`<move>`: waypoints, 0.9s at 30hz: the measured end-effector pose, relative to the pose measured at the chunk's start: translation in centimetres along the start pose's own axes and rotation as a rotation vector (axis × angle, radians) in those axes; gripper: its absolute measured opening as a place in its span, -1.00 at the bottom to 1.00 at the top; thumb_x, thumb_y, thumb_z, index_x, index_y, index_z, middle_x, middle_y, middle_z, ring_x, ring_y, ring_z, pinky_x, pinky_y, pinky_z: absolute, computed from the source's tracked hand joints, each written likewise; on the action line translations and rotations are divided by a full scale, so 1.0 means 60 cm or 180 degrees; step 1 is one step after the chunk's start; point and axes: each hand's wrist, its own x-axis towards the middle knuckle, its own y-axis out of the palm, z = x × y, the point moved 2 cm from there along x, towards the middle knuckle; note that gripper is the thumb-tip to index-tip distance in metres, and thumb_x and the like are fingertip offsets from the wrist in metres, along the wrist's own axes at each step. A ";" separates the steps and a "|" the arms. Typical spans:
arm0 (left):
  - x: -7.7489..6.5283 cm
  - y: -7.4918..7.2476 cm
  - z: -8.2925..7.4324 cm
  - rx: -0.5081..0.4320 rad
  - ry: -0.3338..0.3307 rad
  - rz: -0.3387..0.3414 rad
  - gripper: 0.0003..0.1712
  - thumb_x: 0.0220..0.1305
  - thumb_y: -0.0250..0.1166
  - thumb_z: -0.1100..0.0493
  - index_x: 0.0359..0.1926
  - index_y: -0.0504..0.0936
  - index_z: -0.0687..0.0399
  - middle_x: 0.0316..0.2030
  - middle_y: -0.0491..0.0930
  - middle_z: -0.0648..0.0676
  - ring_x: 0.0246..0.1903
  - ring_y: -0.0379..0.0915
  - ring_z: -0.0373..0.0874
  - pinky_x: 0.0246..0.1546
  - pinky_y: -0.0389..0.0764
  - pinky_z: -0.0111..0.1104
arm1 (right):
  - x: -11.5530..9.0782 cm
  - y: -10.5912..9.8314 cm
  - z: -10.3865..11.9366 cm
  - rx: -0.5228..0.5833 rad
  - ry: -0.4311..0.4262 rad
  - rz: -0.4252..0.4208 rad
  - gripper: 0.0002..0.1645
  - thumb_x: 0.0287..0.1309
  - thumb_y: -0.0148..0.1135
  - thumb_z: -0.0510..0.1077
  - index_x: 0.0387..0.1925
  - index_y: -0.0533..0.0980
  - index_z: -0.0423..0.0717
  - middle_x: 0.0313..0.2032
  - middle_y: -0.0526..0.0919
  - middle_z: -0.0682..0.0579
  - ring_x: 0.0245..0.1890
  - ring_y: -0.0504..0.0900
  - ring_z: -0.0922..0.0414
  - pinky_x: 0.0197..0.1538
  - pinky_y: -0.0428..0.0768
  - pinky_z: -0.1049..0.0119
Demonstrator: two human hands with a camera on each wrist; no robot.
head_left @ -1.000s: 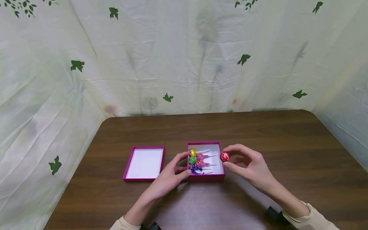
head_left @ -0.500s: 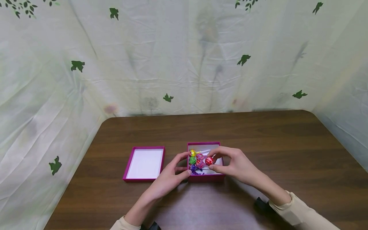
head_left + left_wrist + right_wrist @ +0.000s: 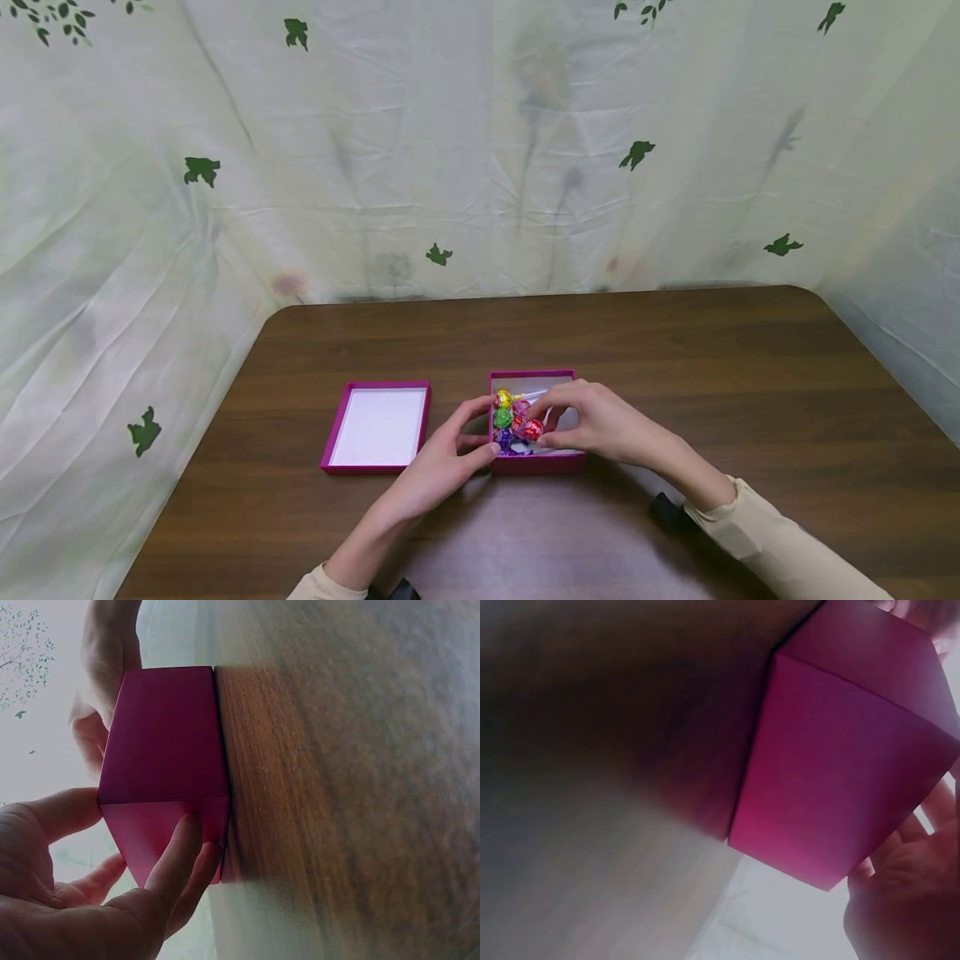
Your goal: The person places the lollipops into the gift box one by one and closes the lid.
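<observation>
An open magenta box (image 3: 536,465) with a white inside stands on the table. Several wrapped lollipops lie in it, among them a yellow one (image 3: 502,399) and a green one (image 3: 502,417), with their heads along the left side. My left hand (image 3: 442,460) holds the box's left side, thumb at the near corner; in the left wrist view two fingers (image 3: 180,847) press its outer wall. My right hand (image 3: 600,423) reaches over the right rim and pinches a red lollipop (image 3: 533,429) inside the box; its stick is hidden under the hand.
The box's lid (image 3: 377,427) lies to the left, white inside upward with a magenta rim. The brown wooden table (image 3: 675,333) has rounded far corners. Behind it hangs a pale curtain (image 3: 480,167) with green leaf shapes.
My right hand has carried the red lollipop leftward from beside the right rim, into the box and down against the other lollipops. The left hand and the lid have stayed in place.
</observation>
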 end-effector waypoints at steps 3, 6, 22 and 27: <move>-0.001 0.000 0.000 0.0009 0.0046 -0.0009 -0.32 0.36 0.27 0.10 0.43 0.25 -0.22 0.41 0.19 0.10 0.16 0.45 0.12 0.04 0.52 0.01 | 0.006 0.001 0.003 -0.0086 0.0038 0.0105 -0.65 0.01 0.53 -0.03 -0.11 0.66 0.21 -0.24 0.63 0.44 -0.22 0.57 0.32 0.03 0.42 0.12; -0.001 0.000 0.000 0.0015 0.0106 -0.0017 -0.33 0.36 0.27 0.11 0.43 0.26 -0.19 0.41 0.20 0.11 0.15 0.46 0.11 0.03 0.52 0.00 | 0.013 0.006 0.004 -0.0163 0.0035 0.0177 -0.67 0.01 0.53 -0.02 -0.13 0.67 0.20 -0.24 0.62 0.45 -0.27 0.59 0.35 -0.03 0.46 0.16; -0.001 -0.001 -0.004 0.0033 0.0100 0.0006 -0.31 0.35 0.27 0.12 0.44 0.25 -0.21 0.41 0.19 0.10 0.16 0.45 0.12 0.04 0.52 0.01 | 0.028 0.015 0.007 -0.0445 -0.0069 0.0273 -0.74 -0.05 0.55 -0.05 -0.27 0.65 0.22 -0.39 0.62 0.41 -0.40 0.59 0.35 -0.26 0.53 0.37; -0.002 0.000 -0.005 0.0037 0.0117 -0.0015 -0.33 0.36 0.26 0.11 0.43 0.26 -0.19 0.41 0.19 0.12 0.15 0.45 0.13 0.03 0.53 0.01 | 0.029 0.018 0.007 -0.0469 -0.0146 0.0267 -0.75 -0.06 0.56 -0.05 -0.28 0.68 0.20 -0.41 0.62 0.37 -0.42 0.57 0.32 -0.30 0.52 0.40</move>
